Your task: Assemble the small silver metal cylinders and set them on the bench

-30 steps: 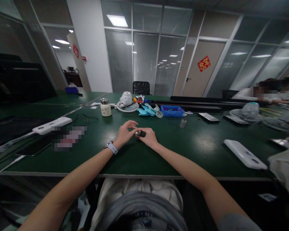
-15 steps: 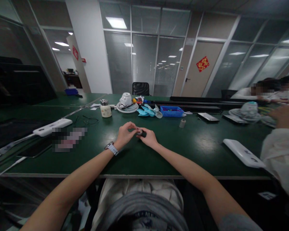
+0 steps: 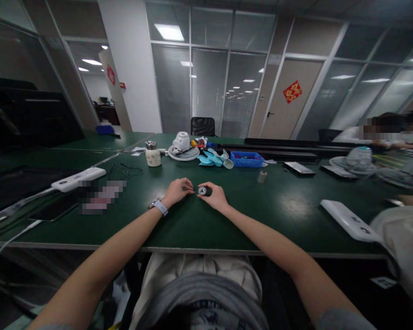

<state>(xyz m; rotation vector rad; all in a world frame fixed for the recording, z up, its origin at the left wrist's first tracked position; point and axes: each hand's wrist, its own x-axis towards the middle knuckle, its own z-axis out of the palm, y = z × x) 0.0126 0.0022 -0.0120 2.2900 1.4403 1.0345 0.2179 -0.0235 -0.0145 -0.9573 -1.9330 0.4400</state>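
My right hand (image 3: pixel 216 196) is closed around a small dark cylinder (image 3: pixel 203 190) that looks like a motor. Its round grey end, with a dark centre, faces left toward my other hand. Just left of it, a short gap away, my left hand (image 3: pixel 179 190) has thumb and fingertips drawn together in a pinch; anything held there is too small to make out. Both hands are low over the green table (image 3: pixel 192 229). A similar-sized grey cylinder (image 3: pixel 262 177) stands farther back on the right.
Behind my hands are a cream bottle (image 3: pixel 153 156), a white fan body on its grille (image 3: pixel 183 149), light-blue fan blades (image 3: pixel 212 158) and a blue tray (image 3: pixel 247 159). White power strips (image 3: pixel 347 220) lie at both sides. Another person's sleeve (image 3: pixel 399 229) is at the right.
My left hand has drawn away to the left from the cylinder, leaving a gap. The cylinder's end is now uncovered in my right hand. The neighbour's arm at right has lowered.
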